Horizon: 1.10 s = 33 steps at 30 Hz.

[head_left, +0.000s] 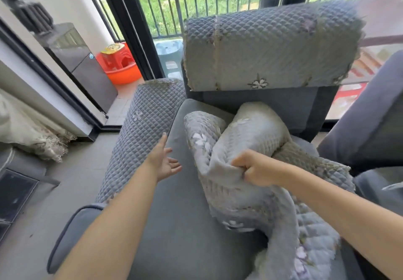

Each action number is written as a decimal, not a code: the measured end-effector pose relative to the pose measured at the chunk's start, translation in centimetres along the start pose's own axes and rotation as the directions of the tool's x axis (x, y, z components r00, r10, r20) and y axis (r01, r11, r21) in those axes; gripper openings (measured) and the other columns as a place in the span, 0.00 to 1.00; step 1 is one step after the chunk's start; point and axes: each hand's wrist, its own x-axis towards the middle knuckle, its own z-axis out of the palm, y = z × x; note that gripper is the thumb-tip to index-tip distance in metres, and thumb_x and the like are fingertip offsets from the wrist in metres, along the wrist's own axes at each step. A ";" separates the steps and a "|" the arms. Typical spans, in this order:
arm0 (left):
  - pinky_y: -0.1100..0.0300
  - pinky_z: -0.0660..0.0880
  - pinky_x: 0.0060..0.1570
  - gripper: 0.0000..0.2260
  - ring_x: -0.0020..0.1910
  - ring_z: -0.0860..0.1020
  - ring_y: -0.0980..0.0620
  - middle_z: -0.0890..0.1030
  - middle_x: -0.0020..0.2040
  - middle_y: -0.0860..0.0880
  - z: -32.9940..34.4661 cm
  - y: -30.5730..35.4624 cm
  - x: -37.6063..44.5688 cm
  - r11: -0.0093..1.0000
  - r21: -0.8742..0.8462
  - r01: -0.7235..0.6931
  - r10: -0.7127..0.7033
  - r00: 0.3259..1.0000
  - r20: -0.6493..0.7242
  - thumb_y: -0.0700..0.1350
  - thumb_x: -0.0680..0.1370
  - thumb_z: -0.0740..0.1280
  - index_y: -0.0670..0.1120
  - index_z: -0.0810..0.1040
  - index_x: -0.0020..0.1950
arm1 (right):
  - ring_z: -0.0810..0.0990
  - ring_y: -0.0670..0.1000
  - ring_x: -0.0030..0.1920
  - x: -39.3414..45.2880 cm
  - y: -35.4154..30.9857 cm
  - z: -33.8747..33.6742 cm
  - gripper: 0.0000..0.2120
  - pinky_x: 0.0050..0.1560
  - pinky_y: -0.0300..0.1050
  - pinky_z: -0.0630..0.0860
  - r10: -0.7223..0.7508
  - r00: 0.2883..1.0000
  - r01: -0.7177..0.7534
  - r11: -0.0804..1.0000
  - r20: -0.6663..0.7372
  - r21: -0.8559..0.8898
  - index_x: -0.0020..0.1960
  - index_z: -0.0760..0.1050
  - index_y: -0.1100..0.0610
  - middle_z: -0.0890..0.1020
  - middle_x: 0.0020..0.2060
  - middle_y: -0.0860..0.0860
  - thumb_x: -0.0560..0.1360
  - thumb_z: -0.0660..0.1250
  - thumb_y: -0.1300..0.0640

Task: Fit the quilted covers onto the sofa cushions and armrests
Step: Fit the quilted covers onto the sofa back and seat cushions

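The right hand (250, 168) has its fingers clamped on the bunched quilted cover (244, 148), heaped on the right side of the bare seat cushion (174, 214); the left hand (162, 162), fingers apart, hovers just left, nearer the uncovered half

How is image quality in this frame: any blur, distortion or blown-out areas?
Head view: wide-angle bending curves the door frame and railing bars; the figure top left and the backrest cover's right edge are smeared by motion; daylight outside is bright but not clipped; the right hand on the loose cover and the left hand are fairly sharp.
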 end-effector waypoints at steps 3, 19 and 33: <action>0.47 0.62 0.69 0.31 0.71 0.64 0.40 0.66 0.70 0.38 3.9 -2.0 0.7 0.993 0.036 0.109 -0.114 0.976 0.186 0.61 0.77 0.58 0.42 0.62 0.73 | 0.59 0.43 0.23 -4.6 0.8 0.5 0.14 0.28 0.37 0.51 0.044 0.965 -0.010 0.991 0.258 -0.133 0.23 0.55 0.51 0.62 0.19 0.45 0.58 0.52 0.68; 0.60 0.76 0.46 0.03 0.40 0.77 0.48 0.80 0.35 0.48 6.7 -4.6 -1.1 0.647 0.584 -0.491 0.328 0.870 0.368 0.38 0.72 0.70 0.43 0.77 0.39 | 0.76 0.55 0.58 -7.7 11.1 -3.0 0.30 0.52 0.50 0.78 0.632 0.743 -0.666 0.669 0.219 0.330 0.72 0.61 0.56 0.76 0.59 0.56 0.76 0.55 0.40; 0.73 0.68 0.37 0.08 0.30 0.71 0.65 0.73 0.35 0.51 0.8 -2.9 -6.5 0.176 0.860 -0.480 0.054 0.877 0.478 0.44 0.71 0.71 0.44 0.73 0.36 | 0.75 0.51 0.38 6.9 8.8 3.7 0.24 0.37 0.41 0.72 0.608 0.794 -0.428 0.542 0.014 0.723 0.53 0.74 0.60 0.76 0.39 0.53 0.67 0.72 0.44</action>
